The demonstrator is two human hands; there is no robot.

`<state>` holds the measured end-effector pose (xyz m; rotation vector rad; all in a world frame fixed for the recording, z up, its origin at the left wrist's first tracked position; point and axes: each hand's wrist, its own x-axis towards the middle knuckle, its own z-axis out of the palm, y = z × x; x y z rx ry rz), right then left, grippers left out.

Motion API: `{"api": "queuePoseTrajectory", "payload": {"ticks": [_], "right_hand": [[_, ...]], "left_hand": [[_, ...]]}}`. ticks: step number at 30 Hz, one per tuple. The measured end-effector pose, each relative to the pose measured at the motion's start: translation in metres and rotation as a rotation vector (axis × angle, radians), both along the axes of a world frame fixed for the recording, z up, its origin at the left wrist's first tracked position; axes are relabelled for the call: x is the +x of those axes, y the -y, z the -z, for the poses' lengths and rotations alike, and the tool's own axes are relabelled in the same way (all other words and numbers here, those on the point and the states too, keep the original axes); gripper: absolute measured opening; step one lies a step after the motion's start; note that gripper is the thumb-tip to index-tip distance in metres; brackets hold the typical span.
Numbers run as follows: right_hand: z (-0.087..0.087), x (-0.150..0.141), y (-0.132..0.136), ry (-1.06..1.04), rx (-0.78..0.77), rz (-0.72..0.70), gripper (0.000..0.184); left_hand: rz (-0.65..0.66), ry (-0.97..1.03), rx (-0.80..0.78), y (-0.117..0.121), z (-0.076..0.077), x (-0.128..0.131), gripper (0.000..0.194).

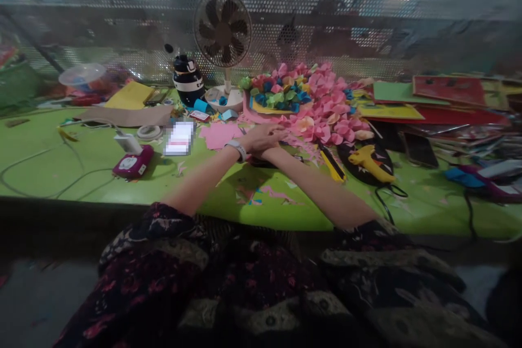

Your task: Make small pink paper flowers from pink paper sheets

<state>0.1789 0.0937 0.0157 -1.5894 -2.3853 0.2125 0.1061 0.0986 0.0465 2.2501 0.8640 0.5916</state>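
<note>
My left hand (263, 137) lies flat with fingers stretched out on the green table (81, 168), a white band on its wrist. It rests over my right hand (261, 161), which is almost wholly hidden beneath it. Both hands sit just in front of a pink paper sheet (222, 135) and beside a big heap of folded paper flowers (314, 103), mostly pink with some blue and green. Pink paper scraps (265, 194) lie under my forearms.
A yellow glue gun (372, 163) and a yellow cutter (332, 163) lie to the right. A small desk fan (223, 38), a black bottle (188, 80), a pink device with a cable (133, 164) and stacked coloured card (432, 100) stand around. Mesh wall behind.
</note>
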Motion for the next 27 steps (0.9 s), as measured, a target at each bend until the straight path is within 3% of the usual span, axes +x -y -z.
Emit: {"api": "queuePoseTrajectory", "payload": {"ticks": [2, 4, 6, 8, 10, 13, 19, 27], "right_hand": [[0.0, 0.008, 0.008, 0.012, -0.025, 0.018, 0.033], [-0.004, 0.013, 0.014, 0.002, -0.037, 0.053, 0.031], [-0.011, 0.016, 0.017, -0.039, -0.059, 0.093, 0.035], [-0.017, 0.017, 0.02, -0.098, -0.058, 0.091, 0.04], [-0.021, 0.018, 0.023, -0.144, -0.034, 0.064, 0.038], [-0.022, 0.02, 0.025, -0.171, -0.006, 0.059, 0.033], [-0.018, 0.023, 0.023, -0.178, 0.023, 0.05, 0.03], [-0.015, 0.025, 0.019, -0.285, 0.079, 0.012, 0.028]], "left_hand": [[-0.045, 0.14, 0.045, 0.003, 0.003, -0.015, 0.033], [-0.214, 0.189, 0.113, 0.006, 0.009, -0.035, 0.029], [-0.407, 0.192, 0.187, 0.011, 0.016, -0.056, 0.026], [-0.456, 0.134, 0.214, 0.018, 0.024, -0.073, 0.023], [-0.438, 0.067, 0.106, 0.026, 0.03, -0.082, 0.025], [-0.299, 0.007, -0.06, 0.034, 0.034, -0.083, 0.029], [-0.071, 0.133, -0.398, 0.031, 0.036, -0.078, 0.04], [-0.01, 0.141, -0.393, 0.014, 0.055, -0.085, 0.039]]}}
